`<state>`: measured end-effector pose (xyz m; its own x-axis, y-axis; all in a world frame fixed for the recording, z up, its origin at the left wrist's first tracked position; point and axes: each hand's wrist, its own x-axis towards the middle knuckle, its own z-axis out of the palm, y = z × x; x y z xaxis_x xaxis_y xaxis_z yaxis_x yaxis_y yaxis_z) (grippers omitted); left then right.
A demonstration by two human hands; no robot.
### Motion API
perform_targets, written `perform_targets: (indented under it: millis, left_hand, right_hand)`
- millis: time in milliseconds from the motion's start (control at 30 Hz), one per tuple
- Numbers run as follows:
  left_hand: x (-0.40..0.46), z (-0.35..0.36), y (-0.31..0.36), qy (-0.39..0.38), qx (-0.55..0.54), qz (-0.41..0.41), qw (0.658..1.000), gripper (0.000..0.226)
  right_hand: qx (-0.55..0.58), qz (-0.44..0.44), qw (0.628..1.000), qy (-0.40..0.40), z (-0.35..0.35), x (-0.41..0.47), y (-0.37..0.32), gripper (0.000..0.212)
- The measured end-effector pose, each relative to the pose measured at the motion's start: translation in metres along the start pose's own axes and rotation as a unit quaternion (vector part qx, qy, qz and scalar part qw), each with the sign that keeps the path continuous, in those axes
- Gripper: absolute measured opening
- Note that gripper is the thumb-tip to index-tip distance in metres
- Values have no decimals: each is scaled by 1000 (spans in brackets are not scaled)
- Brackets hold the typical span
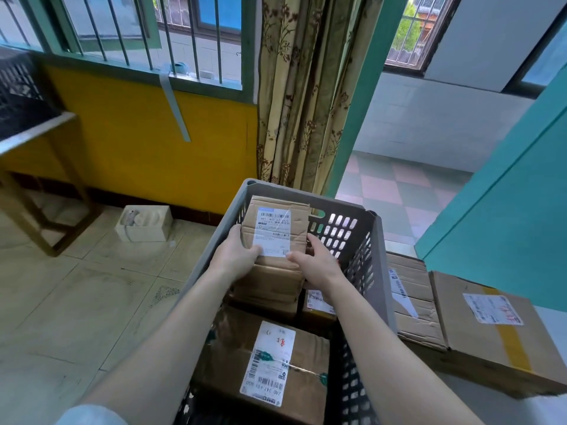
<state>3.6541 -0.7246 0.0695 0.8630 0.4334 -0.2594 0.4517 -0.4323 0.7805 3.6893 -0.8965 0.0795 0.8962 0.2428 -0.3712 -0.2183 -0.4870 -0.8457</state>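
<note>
Cardboard parcel (276, 231), white-labelled, held by both hands in crate (379, 259).

The box (299, 214) label (272, 233) is unreadable (print too small); the crate (382, 271) leaves the bottom edge.

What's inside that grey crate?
Labelled cardboard parcels: a small parcel gripped by the left hand and right hand, a big parcel nearer, and a third parcel by the right wrist. They cover the bottom of the crate.
</note>
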Motion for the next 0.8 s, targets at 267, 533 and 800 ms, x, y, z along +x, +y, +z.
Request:
perform_targets:
  millis: [267,533,800]
  left_hand:
    - [7,1,1,19,52,7,998,68]
    - [3,9,9,104,186,75,974,56]
    - [-36,40,67,78,74,166,980,45]
  right_hand:
    - [11,2,1000,-14,9,11,7,77]
    - [-35,-21,999,-17,-4,-2,2,75]
    - [-43,-87,992,85,-63,-39,8,73]
